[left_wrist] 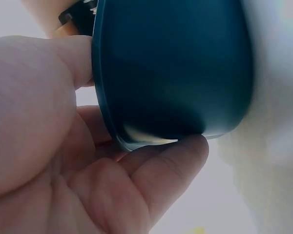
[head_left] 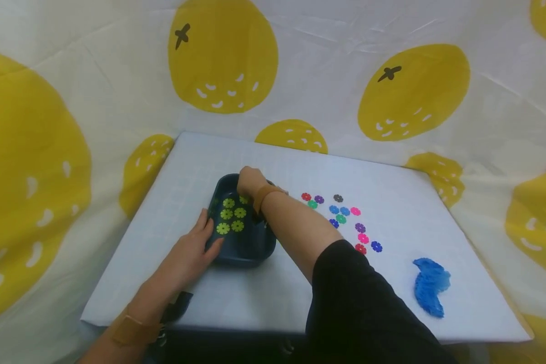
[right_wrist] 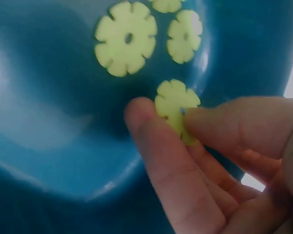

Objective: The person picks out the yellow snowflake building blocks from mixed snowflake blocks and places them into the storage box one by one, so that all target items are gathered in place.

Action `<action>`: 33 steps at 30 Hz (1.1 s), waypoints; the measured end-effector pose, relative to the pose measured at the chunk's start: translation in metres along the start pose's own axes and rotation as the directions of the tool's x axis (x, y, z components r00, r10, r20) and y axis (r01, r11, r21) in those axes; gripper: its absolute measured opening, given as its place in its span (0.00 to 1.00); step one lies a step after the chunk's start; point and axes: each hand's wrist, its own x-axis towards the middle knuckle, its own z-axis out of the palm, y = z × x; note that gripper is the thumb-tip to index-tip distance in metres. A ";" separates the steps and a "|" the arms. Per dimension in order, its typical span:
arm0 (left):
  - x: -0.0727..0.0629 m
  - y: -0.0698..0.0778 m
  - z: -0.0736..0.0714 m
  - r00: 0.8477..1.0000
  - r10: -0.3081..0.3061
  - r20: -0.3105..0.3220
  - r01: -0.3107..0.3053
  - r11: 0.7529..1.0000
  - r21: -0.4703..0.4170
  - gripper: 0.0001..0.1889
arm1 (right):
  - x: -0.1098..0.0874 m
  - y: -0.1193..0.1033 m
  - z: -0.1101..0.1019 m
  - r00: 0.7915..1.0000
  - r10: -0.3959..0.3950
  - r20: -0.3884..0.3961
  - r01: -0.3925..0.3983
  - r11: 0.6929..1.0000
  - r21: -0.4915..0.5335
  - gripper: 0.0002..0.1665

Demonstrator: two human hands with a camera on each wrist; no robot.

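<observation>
A dark teal plastic tub point(head_left: 253, 247) stands on the white table. My left hand point(head_left: 192, 255) holds its left side, the thumb at the rim and the fingers round the outer wall point(left_wrist: 176, 63). Inside lie several yellow-green, flower-shaped notched discs point(head_left: 226, 214), grouped toward the left wall. My right hand point(head_left: 250, 183) reaches into the far end of the tub. In the right wrist view its thumb and fingers pinch one yellow-green notched disc point(right_wrist: 172, 102) close to the tub's inner wall, beside other discs point(right_wrist: 127, 41).
Right of the tub, notched discs point(head_left: 340, 219) in red, purple, green, blue, pink and grey are scattered on the table point(head_left: 300, 303). A crumpled blue, wispy piece point(head_left: 429, 287) lies near the front right. A hanging cloth with yellow fruit prints point(head_left: 318, 76) surrounds the table.
</observation>
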 end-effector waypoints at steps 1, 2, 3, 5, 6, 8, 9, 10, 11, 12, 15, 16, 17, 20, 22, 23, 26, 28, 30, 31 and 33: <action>0.000 -0.001 0.000 1.000 0.004 -0.002 -0.004 1.000 0.000 0.37 | 0.001 0.000 0.002 1.000 0.002 0.000 -0.002 1.000 0.004 0.09; 0.000 -0.002 0.000 1.000 0.007 -0.003 -0.007 1.000 0.000 0.36 | 0.003 0.000 0.003 1.000 0.002 -0.002 -0.002 1.000 0.008 0.10; 0.000 -0.002 -0.001 1.000 0.007 -0.004 -0.007 1.000 -0.001 0.36 | 0.004 0.000 0.005 1.000 0.000 -0.005 0.000 1.000 0.011 0.10; 0.001 -0.002 0.000 1.000 0.009 -0.007 -0.009 1.000 0.001 0.37 | 0.003 0.001 0.006 1.000 -0.008 -0.016 0.008 1.000 0.029 0.09; 0.001 -0.003 0.001 1.000 0.009 -0.009 -0.009 1.000 0.003 0.37 | 0.002 0.001 0.006 1.000 -0.013 -0.019 0.014 0.999 0.035 0.10; 0.002 -0.003 0.001 1.000 0.009 -0.012 -0.009 1.000 0.006 0.37 | -0.001 0.002 0.006 0.999 -0.028 -0.025 0.029 0.999 0.040 0.10; 0.002 -0.003 0.001 1.000 0.010 -0.014 -0.009 1.000 0.008 0.37 | -0.002 0.002 0.007 0.999 -0.034 -0.025 0.035 0.999 0.042 0.10; 0.002 -0.003 0.001 1.000 0.011 -0.016 -0.010 1.000 0.010 0.37 | -0.004 0.002 0.007 0.999 -0.039 -0.026 0.040 0.998 0.042 0.10; 0.002 -0.003 0.001 1.000 0.013 -0.017 -0.013 1.000 0.010 0.37 | -0.005 0.002 0.007 0.999 -0.042 -0.026 0.043 0.998 0.040 0.10; 0.002 -0.004 0.002 1.000 0.014 -0.017 -0.014 1.000 0.010 0.37 | -0.007 0.002 0.007 0.998 -0.048 -0.030 0.049 0.998 0.039 0.10; 0.002 -0.005 0.002 1.000 0.013 -0.016 -0.013 1.000 0.006 0.37 | -0.011 0.003 0.008 0.997 -0.065 -0.049 0.066 0.997 0.029 0.08; 0.002 -0.005 0.003 1.000 0.009 -0.014 -0.009 1.000 0.004 0.37 | -0.012 0.003 0.008 0.996 -0.070 -0.056 0.071 0.997 0.021 0.08; 0.002 -0.005 0.003 1.000 0.007 -0.012 -0.007 1.000 0.002 0.37 | -0.014 0.004 0.009 0.995 -0.074 -0.061 0.075 0.997 0.014 0.07; 0.002 -0.005 0.004 1.000 -0.001 -0.006 0.001 1.000 -0.003 0.38 | -0.015 0.006 0.011 0.994 -0.082 -0.070 0.082 0.997 -0.010 0.07; 0.002 -0.005 0.005 1.000 -0.004 -0.005 0.004 1.000 -0.003 0.38 | -0.015 0.007 0.012 0.993 -0.090 -0.074 0.088 0.996 -0.022 0.08; 0.003 -0.005 0.005 1.000 -0.004 -0.005 0.004 1.000 -0.002 0.38 | -0.015 0.007 0.013 0.992 -0.101 -0.079 0.099 0.995 -0.029 0.08; 0.002 -0.004 0.005 1.000 -0.006 -0.007 0.006 1.000 0.000 0.38 | -0.015 0.007 0.014 0.984 -0.145 -0.099 0.138 0.987 -0.077 0.07; 0.002 -0.003 0.004 1.000 -0.006 -0.009 0.006 1.000 0.001 0.37 | -0.015 0.007 0.016 0.977 -0.180 -0.116 0.166 0.978 -0.123 0.08; 0.001 -0.003 0.003 1.000 -0.009 -0.007 0.009 1.000 0.001 0.37 | -0.016 0.006 0.017 0.971 -0.200 -0.128 0.180 0.971 -0.155 0.09; 0.001 -0.003 0.003 1.000 -0.010 -0.005 0.010 1.000 -0.001 0.37 | -0.016 0.006 0.018 0.970 -0.204 -0.133 0.182 0.970 -0.162 0.10; 0.001 -0.003 0.002 1.000 -0.015 0.001 0.015 1.000 -0.004 0.37 | -0.015 0.005 0.020 0.969 -0.207 -0.135 0.182 0.968 -0.174 0.11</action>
